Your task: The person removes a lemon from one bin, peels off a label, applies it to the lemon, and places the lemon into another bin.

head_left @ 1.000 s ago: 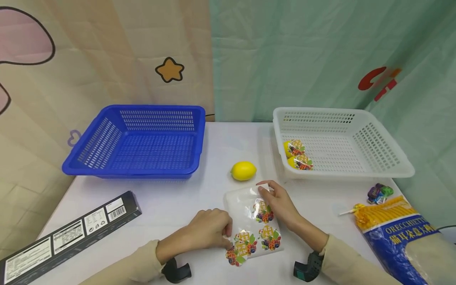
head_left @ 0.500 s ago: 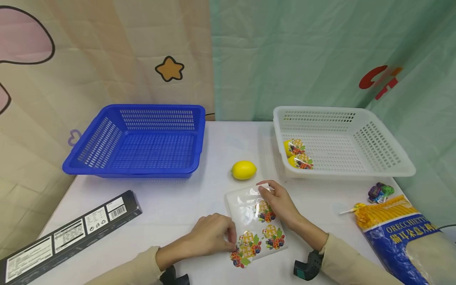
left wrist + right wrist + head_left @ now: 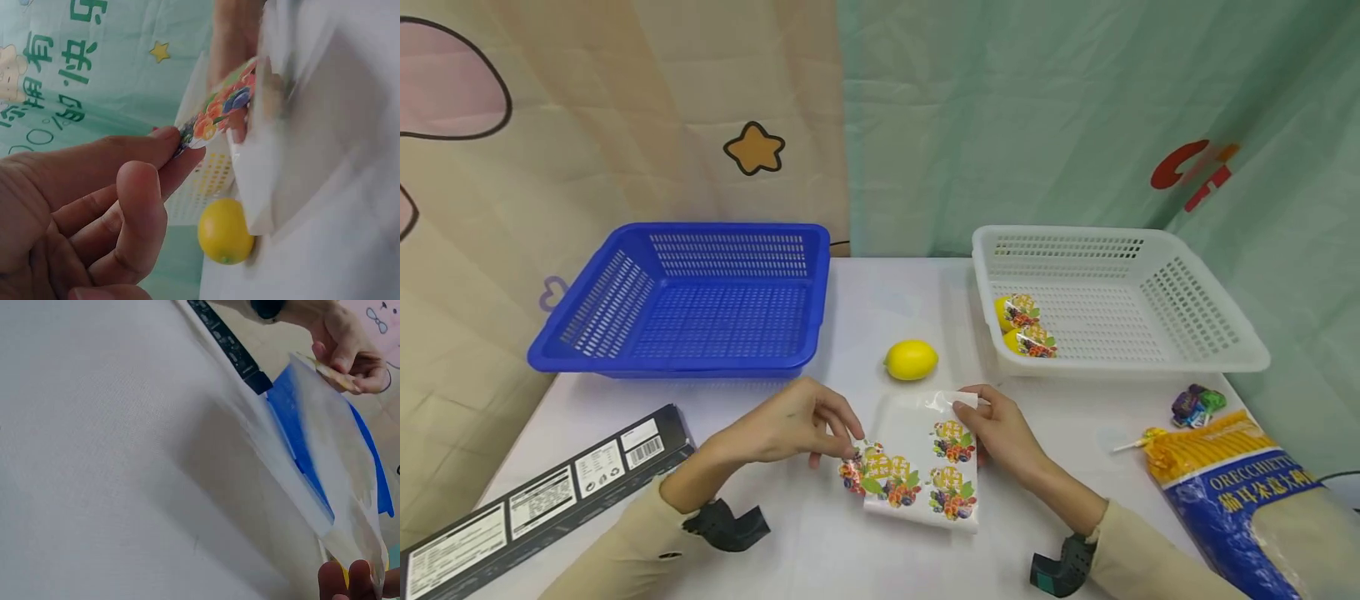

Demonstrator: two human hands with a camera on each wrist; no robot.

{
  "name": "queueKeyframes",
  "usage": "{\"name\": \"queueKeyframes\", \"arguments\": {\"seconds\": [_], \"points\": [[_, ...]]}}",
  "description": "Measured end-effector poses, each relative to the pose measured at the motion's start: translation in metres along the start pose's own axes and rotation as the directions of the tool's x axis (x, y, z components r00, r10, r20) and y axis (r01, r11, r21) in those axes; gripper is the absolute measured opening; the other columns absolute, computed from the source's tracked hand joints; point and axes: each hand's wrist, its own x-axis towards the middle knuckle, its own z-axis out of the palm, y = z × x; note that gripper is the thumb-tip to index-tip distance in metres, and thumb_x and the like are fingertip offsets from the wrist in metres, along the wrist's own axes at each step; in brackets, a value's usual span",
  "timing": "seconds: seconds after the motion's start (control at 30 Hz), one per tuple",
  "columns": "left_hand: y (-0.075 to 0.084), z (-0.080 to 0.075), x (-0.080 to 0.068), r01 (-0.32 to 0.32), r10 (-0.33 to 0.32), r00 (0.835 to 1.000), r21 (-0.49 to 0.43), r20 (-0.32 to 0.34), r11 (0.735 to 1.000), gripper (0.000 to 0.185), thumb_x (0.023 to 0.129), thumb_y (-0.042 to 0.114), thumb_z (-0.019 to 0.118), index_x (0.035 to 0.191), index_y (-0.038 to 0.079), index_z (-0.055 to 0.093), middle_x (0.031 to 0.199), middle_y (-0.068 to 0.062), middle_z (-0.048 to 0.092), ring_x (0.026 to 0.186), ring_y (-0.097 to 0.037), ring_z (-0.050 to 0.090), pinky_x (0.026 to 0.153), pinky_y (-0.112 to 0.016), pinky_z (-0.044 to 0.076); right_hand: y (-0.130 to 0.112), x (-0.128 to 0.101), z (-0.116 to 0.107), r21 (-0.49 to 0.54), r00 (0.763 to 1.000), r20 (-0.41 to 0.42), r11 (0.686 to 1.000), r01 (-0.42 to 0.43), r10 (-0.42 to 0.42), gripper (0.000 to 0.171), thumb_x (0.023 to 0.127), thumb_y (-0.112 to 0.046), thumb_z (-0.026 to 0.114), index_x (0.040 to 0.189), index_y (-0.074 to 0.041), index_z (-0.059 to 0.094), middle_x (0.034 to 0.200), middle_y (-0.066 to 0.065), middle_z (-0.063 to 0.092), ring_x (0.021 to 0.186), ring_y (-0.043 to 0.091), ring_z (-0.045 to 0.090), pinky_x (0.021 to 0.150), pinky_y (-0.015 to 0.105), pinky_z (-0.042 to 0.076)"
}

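change: my left hand (image 3: 790, 427) has lifted, peeling a fruit-print sticker (image 3: 880, 479) up from the glossy sticker sheet (image 3: 925, 458) | grip: left pinches sticker, right hand (image 3: 1000, 429) pinches sheet's far corner | sheet: thin, rectangular, curling, long axis pointing away toward the smooth lemon (image 3: 911, 360), between both grips on the table (image 3: 790, 533)

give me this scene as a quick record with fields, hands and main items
left hand: pinches a colourful fruit-print sticker, peeling it off the sheet
right hand: fingers hold the top corner of the glossy white sticker sheet
loose yellow lemon: on the table, apart from the sheet
white slotted basket: holds two stickered lemons
blue slotted basket: nothing visible inside
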Motion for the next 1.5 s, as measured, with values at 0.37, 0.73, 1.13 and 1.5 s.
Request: {"name": "queueKeyframes", "arguments": {"seconds": [0.37, 0.73, 1.13, 1.5], "points": [[0.016, -0.021, 0.011, -0.073, 0.09, 0.973, 0.087, -0.212, 0.994, 0.014, 0.084, 0.007, 0.077, 0.098, 0.004, 0.075, 0.078, -0.002, 0.072, 0.046, -0.021, 0.058, 0.044, -0.025, 0.042, -0.006, 0.005, -0.005, -0.561, 0.956, 0.155, 0.774, 0.294, -0.251, 0.04, 0.096, -0.042, 0.062, 0.121, -0.011, 0.063, 0.067, -0.006, 0.059, 0.051, 0.009, 0.053, 0.048, 0.025, 0.044], [0.008, -0.013, 0.057, -0.176, 0.087, 0.828, -0.11, -0.555, 0.978, 0.018, 0.084, 0.003, 0.076, 0.102, -0.001, 0.073, 0.088, -0.015, 0.074, 0.037, -0.024, 0.054, 0.04, -0.023, 0.038, -0.025, 0.073, 0.007, -0.398, 0.92, 0.164, 0.829, 0.392, -0.356, 0.089, 0.077, -0.011, 0.084, 0.15, -0.005, 0.033, 0.154, 0.019, 0.034, 0.138, 0.038, 0.036, 0.111, 0.051, 0.033], [0.02, -0.007, 0.074, -0.317, 0.118, 0.736, -0.185, -0.667, 0.93, 0.018, 0.085, 0.003, 0.075, 0.103, -0.002, 0.071, 0.086, -0.017, 0.073, 0.039, -0.024, 0.058, 0.039, -0.024, 0.037, -0.058, 0.086, 0.018, -0.277, 0.904, 0.114, 0.861, 0.427, -0.412, 0.06, 0.079, -0.019, 0.083, 0.13, -0.009, 0.053, 0.11, 0.009, 0.06, 0.075, 0.024, 0.059, 0.067, 0.042, 0.055], [0.023, 0.008, 0.086, -0.493, 0.116, 0.608, -0.26, -0.785, 0.83, 0.014, 0.082, -0.004, 0.075, 0.094, -0.009, 0.068, 0.086, -0.017, 0.071, 0.053, -0.025, 0.065, 0.047, -0.04, 0.055, -0.093, 0.07, 0.006, -0.063, 0.894, 0.157, 0.899, 0.433, -0.419, 0.066, 0.085, -0.018, 0.078, 0.142, -0.022, 0.044, 0.11, 0.012, 0.059, 0.059, 0.022, 0.047, 0.051, 0.029, 0.045]]}}
